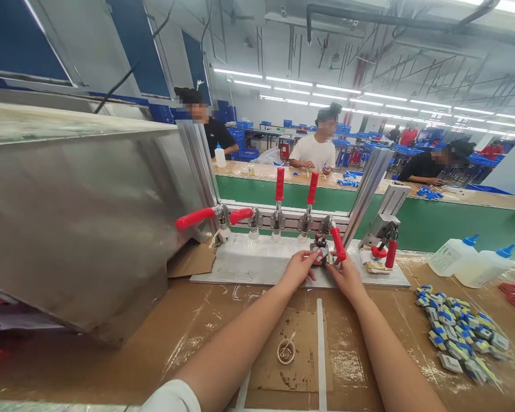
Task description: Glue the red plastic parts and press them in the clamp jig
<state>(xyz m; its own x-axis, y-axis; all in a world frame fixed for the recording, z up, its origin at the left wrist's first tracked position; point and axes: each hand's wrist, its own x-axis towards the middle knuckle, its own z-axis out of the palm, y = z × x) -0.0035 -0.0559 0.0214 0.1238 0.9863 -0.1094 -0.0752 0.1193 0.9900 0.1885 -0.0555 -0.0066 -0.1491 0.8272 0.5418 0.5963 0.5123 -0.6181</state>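
Both my hands are at the right end of the metal clamping fixture (257,260), under its last red-handled toggle clamp (338,243). My left hand (300,268) pinches a small red-and-grey part (320,255) between thumb and fingers. Close beside it, my right hand (347,277) has its fingers closed on a small block with yellow and white faces (330,259). A dark holder (319,245) sits just behind the parts. The fingers partly cover both pieces, so their exact shape and whether they touch cannot be made out.
Several blue-yellow-grey small blocks (459,329) are heaped at right, near two white squeeze bottles (452,256). A small cup with a stick (286,351) stands on cardboard (298,377) between my forearms. A large metal box (81,229) borders the left. Co-workers sit beyond the green-sided bench (249,187).
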